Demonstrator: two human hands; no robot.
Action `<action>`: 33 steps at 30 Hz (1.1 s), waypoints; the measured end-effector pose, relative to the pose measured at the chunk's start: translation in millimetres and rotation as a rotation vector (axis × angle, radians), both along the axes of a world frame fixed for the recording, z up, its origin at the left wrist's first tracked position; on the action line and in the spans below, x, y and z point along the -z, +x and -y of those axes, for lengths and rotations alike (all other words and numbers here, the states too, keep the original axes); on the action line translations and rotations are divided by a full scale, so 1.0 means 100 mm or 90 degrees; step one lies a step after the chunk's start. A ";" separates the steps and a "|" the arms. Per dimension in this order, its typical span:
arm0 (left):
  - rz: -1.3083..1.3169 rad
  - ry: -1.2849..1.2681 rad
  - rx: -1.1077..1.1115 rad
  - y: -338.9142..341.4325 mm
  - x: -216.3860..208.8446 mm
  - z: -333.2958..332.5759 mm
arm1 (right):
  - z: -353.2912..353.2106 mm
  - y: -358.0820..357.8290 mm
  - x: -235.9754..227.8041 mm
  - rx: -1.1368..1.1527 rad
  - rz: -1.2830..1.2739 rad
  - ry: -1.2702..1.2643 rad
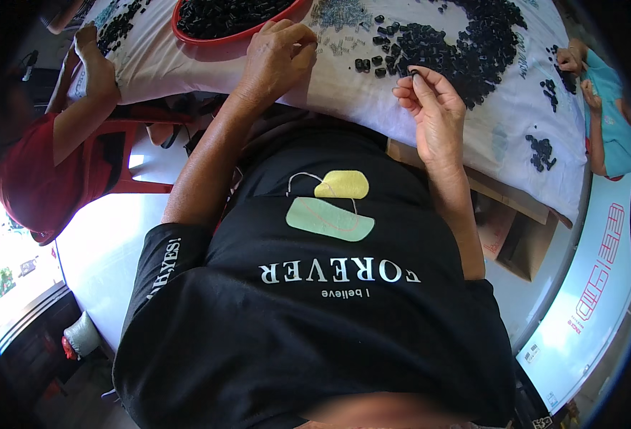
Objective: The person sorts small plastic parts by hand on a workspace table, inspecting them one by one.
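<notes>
My right hand (437, 118) is raised over the table's near edge, with a small black plastic piece (413, 74) pinched between thumb and forefinger. Just beyond it spreads a big heap of similar black plastic pieces (483, 53), a few lying loose at its near left side. My left hand (280, 61) is at the near rim of a red basin (222, 41) filled with small black parts. Its fingers are curled together, and whatever they may hold is hidden. Between the hands, farther back, lie scattered thin silvery pieces (340, 44) that look like small springs.
A white cloth (344, 100) covers the table. At the left a person in red (51, 164) sits by more black parts (119, 28). Another person in a turquoise top (609, 107) handles parts at the right, near a small black cluster (541, 152). An open cardboard box (530, 247) is below the table.
</notes>
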State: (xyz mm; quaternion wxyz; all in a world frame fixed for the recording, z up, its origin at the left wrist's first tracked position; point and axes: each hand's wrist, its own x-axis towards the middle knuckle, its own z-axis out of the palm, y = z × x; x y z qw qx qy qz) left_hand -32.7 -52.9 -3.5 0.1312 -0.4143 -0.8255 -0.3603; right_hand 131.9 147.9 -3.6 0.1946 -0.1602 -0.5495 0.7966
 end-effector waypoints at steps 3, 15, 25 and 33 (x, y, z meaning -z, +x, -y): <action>-0.016 0.001 0.005 0.00 0.01 -0.01 | 0.00 0.00 0.00 -0.014 0.005 -0.001; -0.029 -0.060 -0.009 -0.03 0.04 0.01 | 0.01 -0.01 0.00 0.005 -0.002 -0.011; -0.042 -0.080 -0.012 -0.02 0.03 0.00 | -0.06 0.00 -0.03 0.188 -0.062 -0.018; -0.043 -0.074 -0.018 0.00 0.03 0.01 | -0.07 0.00 -0.05 0.245 -0.087 -0.006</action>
